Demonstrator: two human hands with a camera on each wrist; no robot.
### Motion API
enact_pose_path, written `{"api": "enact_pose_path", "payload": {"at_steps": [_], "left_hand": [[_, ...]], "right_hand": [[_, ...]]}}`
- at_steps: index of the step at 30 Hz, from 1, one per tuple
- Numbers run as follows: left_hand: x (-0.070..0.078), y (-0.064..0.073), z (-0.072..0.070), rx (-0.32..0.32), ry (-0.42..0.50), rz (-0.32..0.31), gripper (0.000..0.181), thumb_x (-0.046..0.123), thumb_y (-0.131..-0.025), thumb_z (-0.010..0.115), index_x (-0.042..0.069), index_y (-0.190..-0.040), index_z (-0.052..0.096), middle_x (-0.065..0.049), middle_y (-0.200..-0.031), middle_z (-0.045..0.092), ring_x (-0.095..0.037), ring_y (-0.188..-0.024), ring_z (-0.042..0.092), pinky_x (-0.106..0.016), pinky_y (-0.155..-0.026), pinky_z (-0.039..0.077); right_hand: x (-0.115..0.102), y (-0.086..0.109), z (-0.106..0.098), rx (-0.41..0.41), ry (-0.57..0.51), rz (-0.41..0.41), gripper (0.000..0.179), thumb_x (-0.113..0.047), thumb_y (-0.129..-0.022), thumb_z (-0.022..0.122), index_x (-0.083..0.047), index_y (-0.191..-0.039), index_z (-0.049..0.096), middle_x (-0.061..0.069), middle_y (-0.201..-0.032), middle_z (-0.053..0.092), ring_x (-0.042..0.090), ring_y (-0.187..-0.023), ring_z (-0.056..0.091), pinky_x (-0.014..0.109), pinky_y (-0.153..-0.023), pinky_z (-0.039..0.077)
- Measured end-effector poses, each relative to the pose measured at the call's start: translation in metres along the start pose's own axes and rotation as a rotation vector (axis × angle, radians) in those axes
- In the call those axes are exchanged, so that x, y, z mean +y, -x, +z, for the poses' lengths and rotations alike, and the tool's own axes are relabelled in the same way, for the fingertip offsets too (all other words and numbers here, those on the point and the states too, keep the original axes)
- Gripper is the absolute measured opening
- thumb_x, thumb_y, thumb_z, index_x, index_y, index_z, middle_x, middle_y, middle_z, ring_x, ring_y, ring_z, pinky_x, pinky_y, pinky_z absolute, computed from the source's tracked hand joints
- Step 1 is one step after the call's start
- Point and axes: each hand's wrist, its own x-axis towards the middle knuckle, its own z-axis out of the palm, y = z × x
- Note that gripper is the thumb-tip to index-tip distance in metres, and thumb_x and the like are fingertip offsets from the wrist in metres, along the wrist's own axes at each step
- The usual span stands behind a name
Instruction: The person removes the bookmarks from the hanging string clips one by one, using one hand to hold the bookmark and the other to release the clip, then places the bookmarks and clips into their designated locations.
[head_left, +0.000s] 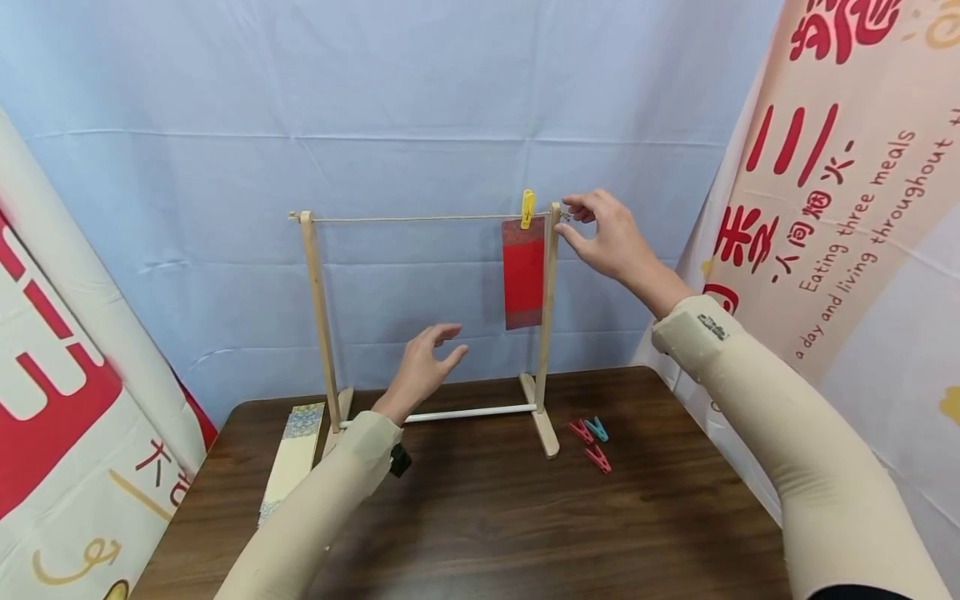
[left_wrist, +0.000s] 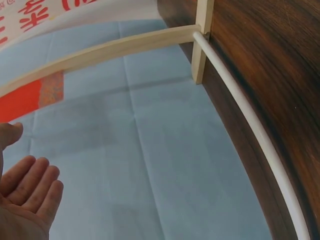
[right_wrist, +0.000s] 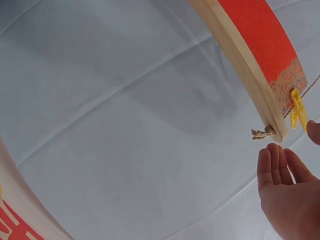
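A red paper strip (head_left: 523, 279) with patterned ends hangs from the string (head_left: 412, 219) of a wooden frame, near its right post (head_left: 549, 308). A yellow clothespin (head_left: 528, 209) clips its top edge to the string. My right hand (head_left: 609, 233) is beside the top of that post, fingers loosely bent and thumb apart, holding nothing. In the right wrist view its fingertips come close to the post's end and the knotted string end (right_wrist: 263, 133). My left hand (head_left: 423, 367) hovers in front of the frame's lower middle, fingers and thumb spread apart, with nothing in it.
Several clothespins, pink (head_left: 597, 457) and blue (head_left: 597, 429), lie on the dark wooden table (head_left: 525, 525) right of the frame. Pale patterned paper strips (head_left: 294, 454) lie at the left. A white rod (head_left: 472, 412) joins the frame's feet. Light blue cloth (head_left: 420, 100) hangs behind.
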Motion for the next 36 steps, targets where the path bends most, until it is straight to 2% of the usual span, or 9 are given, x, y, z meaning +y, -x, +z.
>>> {"api": "enact_pose_path", "payload": {"at_steps": [6,14,24,30,36], "left_hand": [[0.000,-0.007,0.004,-0.013,0.007,0.014,0.042,0.026,-0.104,0.075,0.010,-0.142,0.067,-0.011,-0.138,0.069,-0.030,-0.129,0.064,-0.048,-0.111,0.051],[-0.003,-0.011,0.014,-0.035,0.004,-0.006,0.043,0.025,-0.105,0.075,0.011,-0.144,0.066,-0.010,-0.139,0.068,-0.030,-0.130,0.064,-0.049,-0.111,0.052],[0.009,-0.025,0.022,-0.053,0.010,-0.001,0.044,0.028,-0.105,0.075,0.010,-0.143,0.066,-0.010,-0.140,0.068,-0.029,-0.131,0.064,-0.045,-0.112,0.051],[0.010,-0.031,0.031,-0.050,0.011,-0.005,0.042,0.026,-0.105,0.075,0.009,-0.143,0.066,-0.011,-0.140,0.068,-0.029,-0.130,0.065,-0.045,-0.111,0.052],[0.013,-0.035,0.039,-0.075,0.054,-0.004,0.044,0.026,-0.105,0.075,0.009,-0.144,0.066,-0.012,-0.141,0.067,-0.030,-0.131,0.064,-0.047,-0.113,0.051]], "right_hand": [[0.001,-0.007,-0.001,0.008,0.004,-0.003,0.044,-0.010,-0.100,0.077,0.009,-0.138,0.064,0.027,-0.119,0.062,0.043,-0.112,0.062,0.055,-0.104,0.052],[0.003,-0.013,0.001,-0.010,0.000,0.003,0.046,-0.014,-0.101,0.077,0.006,-0.140,0.064,0.027,-0.125,0.062,0.043,-0.116,0.062,0.056,-0.107,0.051],[0.003,-0.026,0.001,-0.016,0.002,-0.059,0.046,-0.014,-0.101,0.078,0.007,-0.139,0.064,0.026,-0.122,0.062,0.043,-0.114,0.062,0.057,-0.106,0.051],[0.002,-0.033,0.004,-0.046,-0.017,-0.022,0.049,-0.016,-0.100,0.079,0.005,-0.141,0.063,0.024,-0.124,0.061,0.043,-0.117,0.062,0.057,-0.108,0.050],[0.002,-0.037,0.008,-0.092,-0.046,0.015,0.052,-0.019,-0.102,0.077,0.004,-0.145,0.061,0.024,-0.128,0.060,0.040,-0.120,0.060,0.056,-0.110,0.049]]}}
